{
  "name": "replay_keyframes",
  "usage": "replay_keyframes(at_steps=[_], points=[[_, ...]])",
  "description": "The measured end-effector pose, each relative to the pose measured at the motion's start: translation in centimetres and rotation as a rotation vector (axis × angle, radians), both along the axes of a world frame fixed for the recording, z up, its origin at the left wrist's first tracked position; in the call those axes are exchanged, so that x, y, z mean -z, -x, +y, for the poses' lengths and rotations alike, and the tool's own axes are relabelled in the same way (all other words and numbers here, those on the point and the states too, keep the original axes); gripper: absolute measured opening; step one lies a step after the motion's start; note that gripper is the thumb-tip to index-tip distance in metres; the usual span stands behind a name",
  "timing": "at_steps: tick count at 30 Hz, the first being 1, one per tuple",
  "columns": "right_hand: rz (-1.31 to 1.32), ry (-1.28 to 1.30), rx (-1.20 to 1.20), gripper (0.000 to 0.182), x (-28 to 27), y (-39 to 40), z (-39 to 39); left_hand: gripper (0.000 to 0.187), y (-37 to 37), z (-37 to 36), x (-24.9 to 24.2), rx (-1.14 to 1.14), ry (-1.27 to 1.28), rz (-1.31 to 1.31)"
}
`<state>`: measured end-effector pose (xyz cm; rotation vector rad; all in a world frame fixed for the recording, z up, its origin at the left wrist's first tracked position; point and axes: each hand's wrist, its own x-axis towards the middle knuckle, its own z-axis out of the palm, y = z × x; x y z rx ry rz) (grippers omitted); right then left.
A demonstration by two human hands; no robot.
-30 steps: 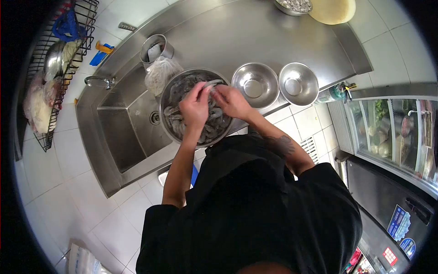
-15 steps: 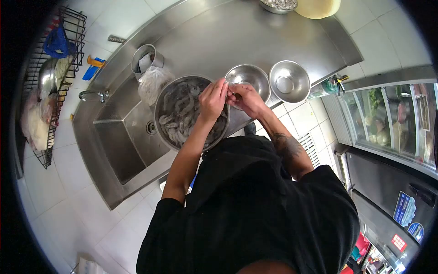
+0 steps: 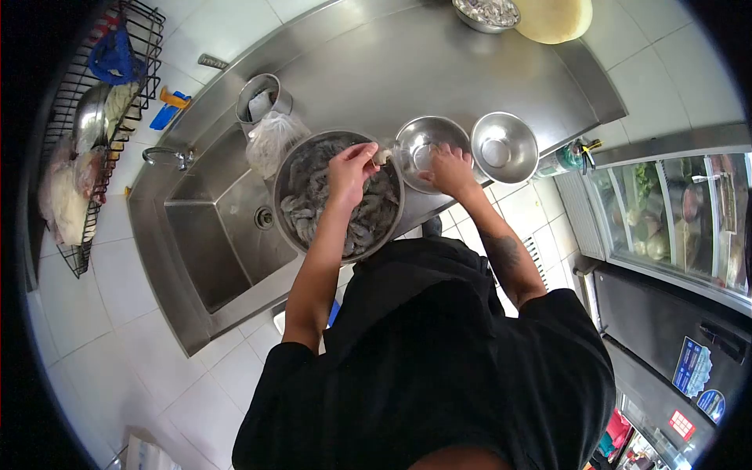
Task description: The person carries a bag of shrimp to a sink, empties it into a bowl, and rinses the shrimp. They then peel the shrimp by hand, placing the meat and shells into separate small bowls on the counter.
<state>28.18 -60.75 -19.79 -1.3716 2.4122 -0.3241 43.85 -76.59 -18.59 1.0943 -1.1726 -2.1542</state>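
Note:
A large round pot (image 3: 280,223) holds many raw grey shrimp (image 3: 307,205). Above its right side, my left hand (image 3: 349,174) pinches a pale shrimp (image 3: 382,157) between thumb and fingers. My right hand (image 3: 452,170) is over the near right part of a steel bowl (image 3: 413,135), its fingers and thumb apart and pointing into the bowl. Nothing shows in that hand. A second steel bowl (image 3: 497,149) stands just right of it.
Left of the pot are a clear plastic bag (image 3: 272,145), a steel container (image 3: 276,100) and a sink basin (image 3: 205,243) with a tap (image 3: 166,157). A filled bowl (image 3: 487,14) stands at the back. A wire rack (image 3: 102,168) hangs at left; a glass-fronted fridge (image 3: 681,207) is at right.
My hands were together between the pot and the bowl; now they are apart. The right has moved right, over the bowl, while the left stays by the pot with the shrimp. The view has shifted slightly.

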Motion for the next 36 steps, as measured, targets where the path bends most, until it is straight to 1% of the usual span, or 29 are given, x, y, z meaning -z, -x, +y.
replay_keyframes(at_steps=[1,2,3,4,6,7,8,9,10,11,12,13,14,15,16,17,18,19,20,22,23,25,26,27,29,32,34,35,36], points=[[0.014,0.141,0.021,0.042,0.4,-0.2,0.0,0.022,-0.1,-0.4,0.1,0.101,-0.038,-0.017],[0.028,0.28,0.042,0.048,0.9,-0.2,0.0,0.022,0.1,-0.6,0.4,0.102,-0.038,-0.014],[-0.179,0.478,0.028,0.049,-1.4,-0.6,-0.2,0.021,0.4,-0.4,0.1,0.143,-0.061,-0.01],[-0.176,0.472,0.036,0.049,-3.1,-0.7,-0.3,0.021,0.8,-0.1,0.0,0.187,-0.085,-0.006],[-0.141,0.592,-0.27,0.046,-5.0,-0.7,-0.1,0.021,1.7,-0.2,0.3,0.235,-0.125,0.02],[-0.152,0.603,-0.285,0.045,-5.1,-0.6,-0.1,0.02,2.3,-0.3,0.6,0.343,-0.162,0.047],[-0.148,0.597,-0.284,0.045,-4.6,-0.2,0.3,0.021,2.9,-0.3,0.8,0.446,-0.2,0.075],[-0.086,0.521,-0.318,0.044,-4.5,0.3,0.4,0.022,3.5,-0.3,0.2,0.54,-0.2,0.067],[-0.021,0.445,-0.365,0.043,-4.6,1.1,0.4,0.022,4.0,0.0,-0.3,0.522,-0.198,0.08],[-0.012,0.481,-0.338,0.028,-4.6,1.4,0.7,0.025,4.6,0.3,-0.8,0.58,-0.107,0.035],[-0.016,0.475,-0.379,0.028,-4.4,2.2,0.7,0.03,4.9,1.0,-1.6,0.628,-0.021,-0.016],[0.007,0.454,-0.428,0.026,-3.9,3.3,0.7,0.029,5.5,1.5,-1.3,0.589,0.068,0.025],[0.024,0.437,-0.473,0.025,-3.1,4.3,0.7,0.029,5.9,1.6,-1.1,0.544,0.067,0.021],[0.028,0.435,-0.409,0.015,-1.8,5.2,0.5,0.027,6.0,1.6,-0.8,0.636,0.421,-0.036],[0.01,0.441,-0.438,0.015,-2.3,5.6,0.4,0.026,6.2,1.9,-1.2,0.729,0.778,-0.104],[-0.021,0.384,-0.415,0.011,-2.9,6.3,0.3,0.023,6.5,2.3,-1.6,0.724,0.791,-0.257],[-0.05,0.324,-0.387,0.01,-3.6,7.0,0.4,0.023,6.6,2.4,-1.3,0.707,0.789,-0.273],[-0.146,0.357,-0.383,0.014,-3.7,7.8,0.5,0.023,6.6,2.4,-0.9,0.659,0.711,-0.209],[-0.149,0.356,-0.402,0.014,-3.8,8.7,0.5,0.022,6.9,2.3,-0.5,0.608,0.634,-0.14],[-0.501,0.236,-0.395,0.017,-3.8,10.0,0.7,0.021,6.7,2.5,-0.7,0.579,0.579,-0.093],[-0.512,0.227,-0.414,0.017,-3.7,10.2,0.9,0.02,6.4,2.7,-0.6,0.57,0.528,-0.04],[-0.59,0.323,-0.413,0.019,-3.5,10.2,0.9,0.02,6.1,3.1,-2.1,0.532,0.472,-0.089],[-0.603,0.316,-0.428,0.019,-3.5,10.2,1.0,0.019,5.8,3.4,-2.5,0.511,0.421,-0.124],[-0.641,0.341,-0.432,0.021,-3.7,10.3,1.1,0.019,5.4,3.6,-2.2,0.412,0.288,-0.076],[-0.678,0.374,-0.447,0.023,-3.7,10.6,0.8,0.019,4.9,3.6,-1.7,0.38,0.269,-0.041],[-0.723,0.408,-0.402,0.023,-3.7,10.6,1.4,0.019,4.7,4.3,-3.2,0.335,0.239,-0.006],[-0.812,0.545,-0.227,0.021,-4.3,11.0,2.4,0.018,4.2,4.3,-3.8,0.319,0.232,-0.009],[-1.006,0.535,-0.096,0.019,-5.2,11.7,3.1,0.018,3.4,3.7,-3.6,0.264,0.249,-0.063],[-1.001,0.545,-0.086,0.019,-5.2,12.2,2.9,0.017,2.7,3.1,-3.4,0.211,0.264,-0.115]])
